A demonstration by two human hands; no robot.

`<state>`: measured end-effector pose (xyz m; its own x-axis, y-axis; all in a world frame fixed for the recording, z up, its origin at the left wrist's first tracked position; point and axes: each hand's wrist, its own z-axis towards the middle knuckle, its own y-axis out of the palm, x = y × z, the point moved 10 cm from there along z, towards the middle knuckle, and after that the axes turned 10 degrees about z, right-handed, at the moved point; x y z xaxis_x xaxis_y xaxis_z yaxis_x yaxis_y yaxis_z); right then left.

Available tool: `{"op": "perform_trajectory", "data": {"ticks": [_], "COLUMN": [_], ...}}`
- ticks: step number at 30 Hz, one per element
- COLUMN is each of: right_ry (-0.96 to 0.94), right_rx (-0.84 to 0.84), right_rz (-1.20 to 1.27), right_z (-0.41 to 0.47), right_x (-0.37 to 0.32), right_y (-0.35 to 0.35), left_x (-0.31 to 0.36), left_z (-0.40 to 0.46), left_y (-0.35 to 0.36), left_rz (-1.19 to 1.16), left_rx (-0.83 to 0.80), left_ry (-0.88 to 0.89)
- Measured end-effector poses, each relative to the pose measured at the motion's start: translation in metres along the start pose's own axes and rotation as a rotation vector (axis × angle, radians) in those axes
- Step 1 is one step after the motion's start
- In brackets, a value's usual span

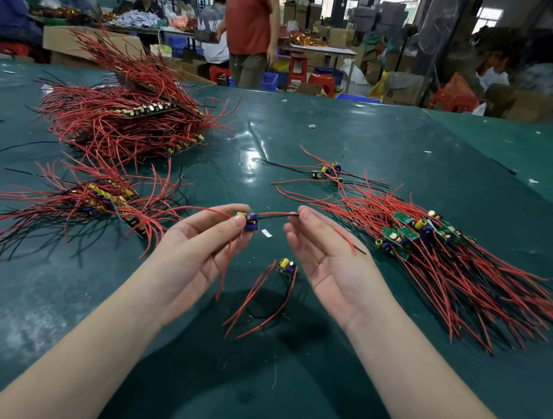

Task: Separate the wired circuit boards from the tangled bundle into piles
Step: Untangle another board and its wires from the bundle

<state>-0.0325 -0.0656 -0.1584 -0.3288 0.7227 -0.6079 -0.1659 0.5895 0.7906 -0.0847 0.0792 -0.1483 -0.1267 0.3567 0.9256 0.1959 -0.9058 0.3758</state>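
Green matting covers the table (343,141), and both hands are raised above it, palms turned up. The left hand (196,248) pinches a small wired circuit board (251,222) between thumb and fingertips, its red leads trailing down past the palm and off to the left. A red and a black lead (278,215) run from that board across to the right hand (328,259), whose fingertips pinch the wire ends.

Between the wrists, lying flat on the matting, is a single separated board (286,265) with a yellow part on top (its red and black leads curve back toward the person).

To the right lies a sorted pile (429,239), green boards grouped at the far end and red wires fanned toward the near right edge. Just beyond it sits a small cluster of a few boards (328,172). On the left, a tangled bundle (99,197) spreads across the matting, and farther back a larger heap (124,118) of red wires and board strips is stacked.

Behind the table, a person in a red shirt (249,12) stands among cardboard boxes (402,86) and red stools (321,81).
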Motion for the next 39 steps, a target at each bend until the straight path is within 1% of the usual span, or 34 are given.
{"op": "perform_trajectory", "data": {"ticks": [2,7,14,18,21,25,27,31,35,39], "right_ry": [-0.041,-0.052,-0.125,-0.196,-0.309,-0.523,-0.578,-0.580,-0.536,-0.539], "right_rx": [0.027,0.065,0.026,-0.008,-0.067,-0.155,-0.179,-0.199,-0.236,-0.233], "right_rz": [0.002,0.018,0.058,0.039,-0.076,-0.418,-0.499,-0.548,-0.516,-0.515], "right_z": [0.001,0.000,0.002,0.001,-0.004,-0.018,-0.022,-0.021,-0.018,-0.017], "right_x": [-0.007,-0.011,-0.016,-0.023,-0.037,-0.056,-0.059,-0.054,-0.048,-0.053], "right_y": [-0.005,-0.010,-0.005,-0.002,0.006,0.021,0.025,0.026,0.029,0.025], "left_x": [0.002,0.003,0.005,0.001,-0.002,-0.003,-0.004,-0.005,-0.004,-0.002], "left_z": [0.001,0.001,0.000,0.000,0.000,0.001,0.000,0.000,-0.001,-0.001], "left_y": [-0.004,-0.006,-0.005,0.000,0.001,0.001,0.001,0.004,0.004,0.001], "left_rz": [-0.008,0.000,0.037,0.075,0.076,0.049,0.049,0.048,0.041,0.019], "left_rx": [0.029,0.055,0.039,-0.007,-0.023,-0.013,-0.015,-0.025,-0.026,0.003], "left_ry": [0.018,0.049,0.064,0.026,-0.001,-0.017,-0.023,-0.031,-0.038,-0.035]}}
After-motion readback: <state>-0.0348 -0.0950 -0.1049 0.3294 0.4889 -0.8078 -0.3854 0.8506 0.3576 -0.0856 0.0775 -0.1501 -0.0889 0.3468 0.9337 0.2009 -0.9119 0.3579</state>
